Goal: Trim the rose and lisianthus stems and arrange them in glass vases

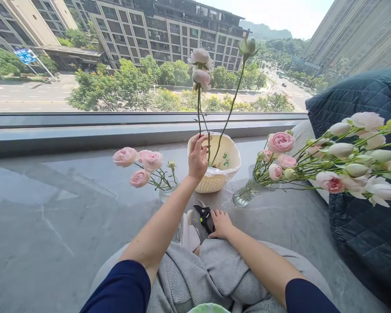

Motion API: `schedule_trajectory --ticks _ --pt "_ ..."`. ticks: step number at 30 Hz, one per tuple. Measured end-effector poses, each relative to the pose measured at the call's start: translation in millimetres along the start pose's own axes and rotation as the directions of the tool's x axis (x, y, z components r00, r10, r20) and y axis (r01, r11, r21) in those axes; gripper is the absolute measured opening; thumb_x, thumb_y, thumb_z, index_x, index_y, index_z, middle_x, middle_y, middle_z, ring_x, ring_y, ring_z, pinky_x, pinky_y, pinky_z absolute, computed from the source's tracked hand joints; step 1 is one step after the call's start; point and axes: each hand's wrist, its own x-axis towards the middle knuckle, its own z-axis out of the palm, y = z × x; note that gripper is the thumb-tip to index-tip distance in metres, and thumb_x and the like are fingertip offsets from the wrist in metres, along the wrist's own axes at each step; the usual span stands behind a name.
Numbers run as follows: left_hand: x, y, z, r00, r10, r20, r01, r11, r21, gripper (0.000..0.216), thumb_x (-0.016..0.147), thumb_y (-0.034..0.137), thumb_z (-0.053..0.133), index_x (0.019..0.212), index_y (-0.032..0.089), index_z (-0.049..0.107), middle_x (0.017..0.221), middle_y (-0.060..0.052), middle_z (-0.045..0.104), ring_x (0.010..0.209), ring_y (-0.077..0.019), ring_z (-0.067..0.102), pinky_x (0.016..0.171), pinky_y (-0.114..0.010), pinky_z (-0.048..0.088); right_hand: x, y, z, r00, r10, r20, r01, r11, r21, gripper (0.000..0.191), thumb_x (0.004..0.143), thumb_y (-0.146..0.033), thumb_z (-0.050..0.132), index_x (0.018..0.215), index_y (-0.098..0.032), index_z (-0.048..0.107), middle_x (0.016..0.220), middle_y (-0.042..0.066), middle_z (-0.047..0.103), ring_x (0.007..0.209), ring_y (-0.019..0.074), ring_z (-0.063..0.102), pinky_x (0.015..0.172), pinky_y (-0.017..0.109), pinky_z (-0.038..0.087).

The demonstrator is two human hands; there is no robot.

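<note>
My left hand (pixel 198 157) reaches forward to the rim of a cream woven basket (pixel 217 176), its fingers curled against the edge. Pale pink roses on long stems (pixel 201 65) rise from the basket behind that hand, along with a green bud. My right hand (pixel 220 224) lies low over my lap, its fingers touching black-handled pruning shears (pixel 204 218). A small glass vase (pixel 166 193) holds pink roses to the left, and a larger glass vase (pixel 251 189) holds pink roses and lisianthus to the right.
I sit on a grey stone ledge (pixel 68 208) before a large window with a metal sill (pixel 117 130). A dark quilted cushion (pixel 361 208) fills the right side. My striped grey trousers (pixel 195 278) cover my lap. Beyond the glass stand buildings, trees and a road.
</note>
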Motion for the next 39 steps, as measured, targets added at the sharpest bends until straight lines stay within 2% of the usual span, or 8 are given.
schedule_trajectory --ticks 8,13,17,22,25,31,35,39 --pt "1 6 -5 0.998 -0.067 -0.022 0.066 0.997 -0.041 0.033 0.091 0.021 0.046 0.124 0.025 0.051 0.137 -0.013 0.04 0.111 -0.0213 0.059 0.084 -0.036 0.059 3 -1 17 0.996 0.091 0.005 -0.091 0.995 -0.037 0.114 0.048 -0.05 0.083 0.144 -0.02 0.031 0.142 0.024 0.039 0.13 0.0409 0.038 0.101 0.057 0.032" --pt "2 10 -10 0.995 -0.102 -0.007 0.101 0.993 -0.06 0.034 0.09 0.021 0.047 0.123 0.025 0.05 0.14 -0.013 0.037 0.11 -0.0216 0.061 0.087 -0.037 0.058 9 6 21 0.989 0.078 0.126 -0.062 0.99 -0.124 0.136 0.049 -0.051 0.083 0.151 -0.029 -0.005 0.156 0.024 0.012 0.144 0.0429 0.008 0.106 0.069 0.009" --pt "1 7 -13 0.997 -0.077 -0.014 0.076 0.995 -0.071 0.035 0.089 0.017 0.045 0.123 0.026 0.051 0.139 -0.013 0.038 0.116 -0.0226 0.057 0.09 -0.039 0.057 11 7 22 0.98 0.102 0.173 -0.083 0.99 -0.111 0.14 0.047 -0.04 0.083 0.151 -0.025 -0.009 0.155 0.025 0.016 0.143 0.0431 0.014 0.11 0.063 0.011" --pt "1 5 -14 0.997 -0.08 -0.021 0.078 0.992 -0.099 0.036 0.089 0.016 0.044 0.123 0.027 0.05 0.139 -0.013 0.038 0.105 -0.0192 0.063 0.09 -0.04 0.057 8 2 8 0.984 0.173 0.031 -0.172 0.984 -0.037 0.114 0.051 -0.025 0.071 0.151 -0.016 0.016 0.141 0.025 0.04 0.131 0.0427 0.036 0.109 0.059 0.019" --pt "1 5 -15 0.996 -0.09 -0.019 0.087 0.99 -0.11 0.034 0.09 0.017 0.044 0.122 0.026 0.051 0.139 -0.013 0.039 0.098 -0.0181 0.065 0.089 -0.04 0.057 4 -2 -6 0.977 0.212 -0.014 -0.212 0.977 0.025 0.097 0.057 -0.027 0.065 0.146 -0.012 0.03 0.129 0.024 0.05 0.121 0.0397 0.047 0.105 0.052 0.029" --pt "0 8 -18 0.997 -0.082 -0.005 0.08 0.987 -0.14 0.034 0.09 0.017 0.045 0.121 0.026 0.052 0.138 -0.013 0.04 0.103 -0.02 0.064 0.091 -0.041 0.057 -28 0 -56 0.963 0.247 0.11 -0.257 0.963 0.083 0.078 0.052 -0.029 0.068 0.127 -0.015 0.053 0.117 0.021 0.058 0.107 0.0391 0.057 0.088 0.047 0.044" --pt "0 11 -18 0.998 -0.062 -0.011 0.06 0.987 -0.151 0.034 0.09 0.016 0.044 0.121 0.026 0.053 0.137 -0.012 0.041 0.112 -0.0219 0.06 0.092 -0.04 0.057 -68 9 -108 0.984 0.16 0.073 -0.174 0.947 0.271 0.077 0.052 -0.026 0.064 0.128 -0.017 0.051 0.116 0.015 0.059 0.105 0.0335 0.058 0.088 0.041 0.045" --pt "-1 12 -19 0.999 -0.048 -0.007 0.046 0.986 -0.16 0.033 0.091 0.018 0.045 0.122 0.026 0.052 0.136 -0.012 0.041 0.109 -0.0206 0.061 0.092 -0.04 0.057 -107 15 -158 0.994 0.113 -0.005 -0.09 0.82 0.565 0.08 0.052 -0.019 0.059 0.132 -0.017 0.047 0.123 0.011 0.058 0.108 0.0269 0.056 0.09 0.034 0.046"
